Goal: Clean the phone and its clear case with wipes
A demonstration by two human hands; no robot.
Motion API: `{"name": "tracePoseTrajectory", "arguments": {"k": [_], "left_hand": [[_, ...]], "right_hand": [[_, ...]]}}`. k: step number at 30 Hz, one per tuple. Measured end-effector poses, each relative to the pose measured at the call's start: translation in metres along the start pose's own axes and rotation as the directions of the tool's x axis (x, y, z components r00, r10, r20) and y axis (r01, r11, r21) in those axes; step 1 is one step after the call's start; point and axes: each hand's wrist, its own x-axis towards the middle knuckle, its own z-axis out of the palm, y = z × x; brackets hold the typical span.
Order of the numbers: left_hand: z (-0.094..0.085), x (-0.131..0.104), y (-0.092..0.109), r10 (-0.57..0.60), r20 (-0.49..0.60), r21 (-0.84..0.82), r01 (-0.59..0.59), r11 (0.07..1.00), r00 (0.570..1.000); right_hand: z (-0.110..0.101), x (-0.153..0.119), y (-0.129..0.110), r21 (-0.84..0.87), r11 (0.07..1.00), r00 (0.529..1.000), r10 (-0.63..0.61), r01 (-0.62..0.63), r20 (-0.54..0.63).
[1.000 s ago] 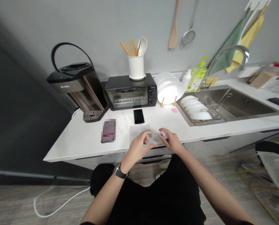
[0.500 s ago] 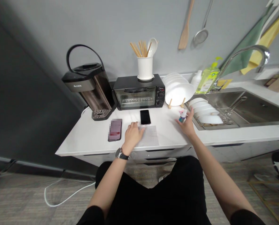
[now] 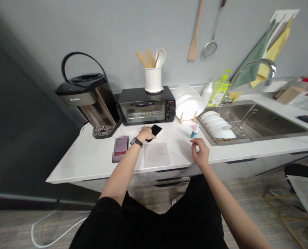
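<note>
A smartphone [image 3: 156,130] with a dark screen lies turned at an angle on the white counter. My left hand [image 3: 145,134], with a watch on its wrist, is closed around the phone's left side and covers part of it. In front of it lies a thin pale sheet or cloth [image 3: 157,155]. My right hand [image 3: 202,152] hovers over the counter's front part, fingers curled toward the thumb, with nothing visible in them. Just beyond its fingertips a small white-capped spray bottle [image 3: 194,131] with a blue label stands upright. A blurred-out purple item [image 3: 120,148] lies left of my left hand.
Behind are a water dispenser [image 3: 92,100], a toaster oven [image 3: 146,107] with a white utensil holder [image 3: 153,79] on top, and racked plates [image 3: 191,107]. To the right, bowls [image 3: 218,124] stand in the sink [image 3: 273,128] beside a soap bottle [image 3: 218,90].
My left hand has moved forward from the sheet onto the phone, which is now turned. My right hand has let go of the spray bottle and drawn back toward me.
</note>
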Motion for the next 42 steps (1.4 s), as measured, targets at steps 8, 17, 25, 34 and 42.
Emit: {"name": "tracePoseTrajectory", "arguments": {"k": [8, 17, 25, 34, 42], "left_hand": [[0.017, -0.046, -0.016, 0.328, -0.357, 0.024, -0.342, 0.939, 0.875], [0.027, -0.047, -0.012, 0.425, -0.432, 0.189, -0.381, 0.905, 0.795], [0.024, -0.047, -0.013, 0.455, -0.425, 0.211, -0.403, 0.891, 0.783], [0.022, -0.051, -0.013, 0.492, -0.412, 0.251, -0.423, 0.871, 0.767], [0.023, -0.046, -0.023, 0.418, -0.503, 0.216, -0.358, 0.908, 0.756]], "right_hand": [[0.106, 0.083, -0.030, 0.514, 0.776, 0.900, 0.153, -0.365, 0.408], [0.160, 0.103, -0.017, 0.620, 0.538, 0.801, 0.202, -0.571, 0.563], [0.158, 0.108, -0.022, 0.640, 0.406, 0.754, 0.269, -0.653, 0.599], [0.155, 0.108, -0.024, 0.647, 0.360, 0.741, 0.314, -0.672, 0.594], [0.154, 0.098, -0.034, 0.690, 0.282, 0.745, 0.274, -0.667, 0.608]]}}
